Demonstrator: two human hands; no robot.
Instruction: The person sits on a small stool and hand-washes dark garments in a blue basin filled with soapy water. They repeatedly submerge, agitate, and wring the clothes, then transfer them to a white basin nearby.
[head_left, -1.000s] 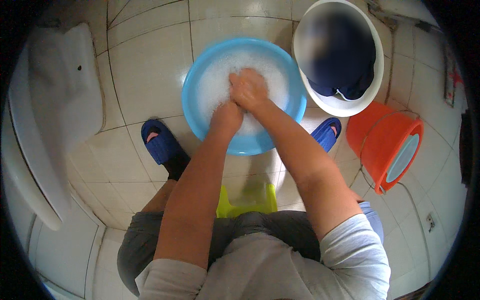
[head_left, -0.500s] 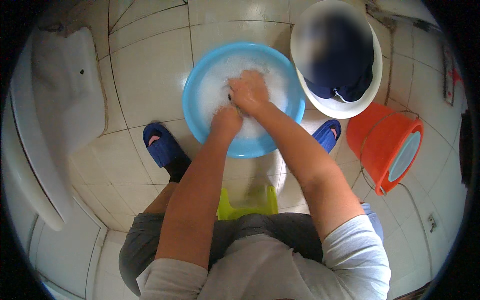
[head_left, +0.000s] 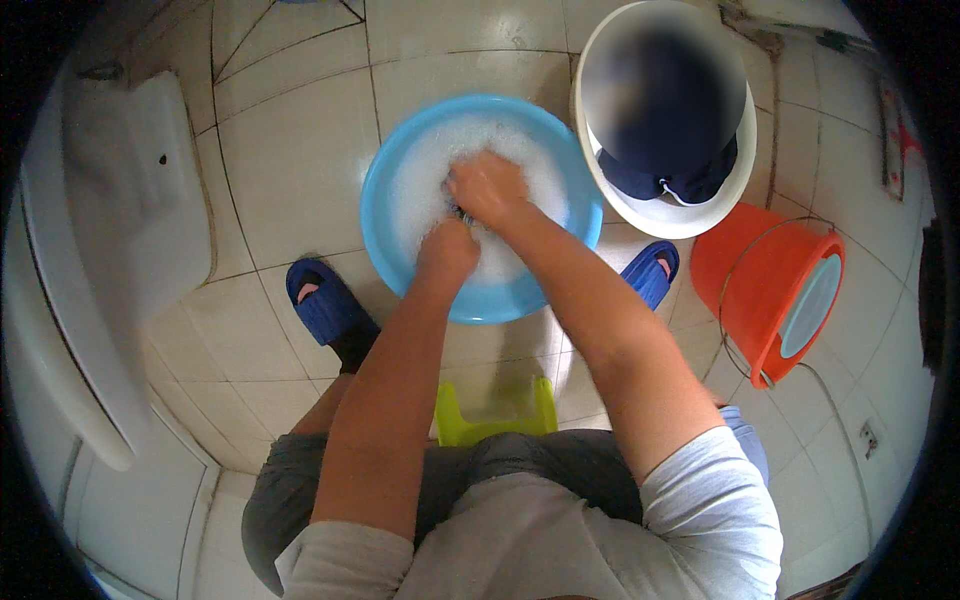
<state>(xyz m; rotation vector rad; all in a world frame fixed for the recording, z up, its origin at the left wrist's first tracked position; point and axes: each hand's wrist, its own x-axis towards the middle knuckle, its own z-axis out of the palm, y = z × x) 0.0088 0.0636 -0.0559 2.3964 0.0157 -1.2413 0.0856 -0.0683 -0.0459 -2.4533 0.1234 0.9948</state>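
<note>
While both your arms reach down into the blue basin (head_left: 375,205), your left hand (head_left: 448,250) is curled closed, and your right hand (head_left: 490,188) is bent over just above it, near the middle of the foam (head_left: 415,170). Between them shows a small dark piece (head_left: 462,214), which both hands seem to grasp; how firmly, I cannot tell, because the fingertips are hidden. Most of this piece is covered by the hands and the foam, so its shape is not clear. If it is cloth, as I would judge, it should be soft and not fragile, but heavier from the water and quite slippery from the suds. It is better that you take a gathered fold deep in each palm, the two holds close together, than pinch a thin edge. Beside the basin, to your right, a white tub (head_left: 690,222) holds dark cloth (head_left: 630,178).
</note>
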